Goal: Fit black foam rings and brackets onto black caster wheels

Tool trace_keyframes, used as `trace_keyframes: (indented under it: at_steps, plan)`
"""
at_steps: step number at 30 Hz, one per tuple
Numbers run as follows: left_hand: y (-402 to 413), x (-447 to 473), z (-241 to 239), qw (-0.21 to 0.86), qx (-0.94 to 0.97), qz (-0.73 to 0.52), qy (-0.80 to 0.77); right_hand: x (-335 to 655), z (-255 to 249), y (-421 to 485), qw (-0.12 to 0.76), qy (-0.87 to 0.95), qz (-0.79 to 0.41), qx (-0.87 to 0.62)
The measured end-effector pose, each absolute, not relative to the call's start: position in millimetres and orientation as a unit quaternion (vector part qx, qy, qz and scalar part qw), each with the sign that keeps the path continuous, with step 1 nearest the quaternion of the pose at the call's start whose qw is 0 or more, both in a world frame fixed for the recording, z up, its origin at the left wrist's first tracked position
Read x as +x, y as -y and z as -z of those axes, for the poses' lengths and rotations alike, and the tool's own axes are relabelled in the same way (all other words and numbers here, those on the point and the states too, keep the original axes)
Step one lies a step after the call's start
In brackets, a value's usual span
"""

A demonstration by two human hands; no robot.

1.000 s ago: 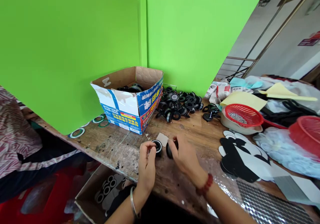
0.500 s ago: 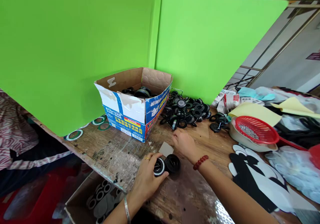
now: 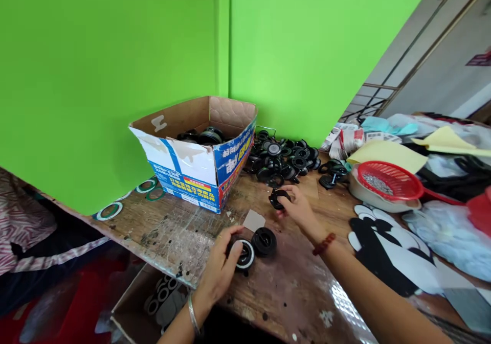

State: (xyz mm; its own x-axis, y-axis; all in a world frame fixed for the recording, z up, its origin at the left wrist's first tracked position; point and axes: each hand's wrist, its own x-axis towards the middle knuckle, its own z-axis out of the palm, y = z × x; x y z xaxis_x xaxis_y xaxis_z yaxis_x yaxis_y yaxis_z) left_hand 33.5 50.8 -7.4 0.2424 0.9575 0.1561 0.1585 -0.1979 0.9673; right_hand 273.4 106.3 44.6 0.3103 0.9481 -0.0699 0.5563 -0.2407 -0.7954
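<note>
My left hand (image 3: 219, 263) curls around a round black part with a white ring (image 3: 250, 256) that sits on the worktable, thumb on its near side. Right beside it stands another round black part (image 3: 264, 242). A small black disc-shaped part (image 3: 279, 199) is pinched in my right hand (image 3: 298, 207), just above the table in front of the heap of black parts (image 3: 286, 157). A small beige card (image 3: 253, 220) lies between the hands. The underside of the part in my right hand is hidden.
A cardboard box (image 3: 187, 167) holding black parts stands at the back left. Green and white rings (image 3: 109, 211) lie near the table's left edge. On the right are a red basket (image 3: 391, 180) in a pale bowl, and black and white sheets (image 3: 387, 252). Below is an open carton (image 3: 134, 303).
My right hand has taken a black disc-shaped part from the heap's front edge and drawn it back slightly. My left hand stays at the white-ringed part. The camera view has shifted.
</note>
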Motion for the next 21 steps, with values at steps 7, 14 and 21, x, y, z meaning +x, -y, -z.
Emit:
trace_keyframes:
  at_steps: [7, 14, 21]
  plan:
    - [-17, 47, 9, 0.338, 0.636, -0.584, -0.374, 272, -56, 37, 0.574, 0.190, -0.589, -0.536]
    - [47, 110, -1, 0.619, 0.622, -0.340, -0.337, 230, -35, 105, 0.627, 0.114, -0.636, -0.435]
    - [47, 112, -14, 0.674, 0.571, -0.305, -0.356, 275, -24, 129, 0.531, 0.241, -0.576, -0.574]
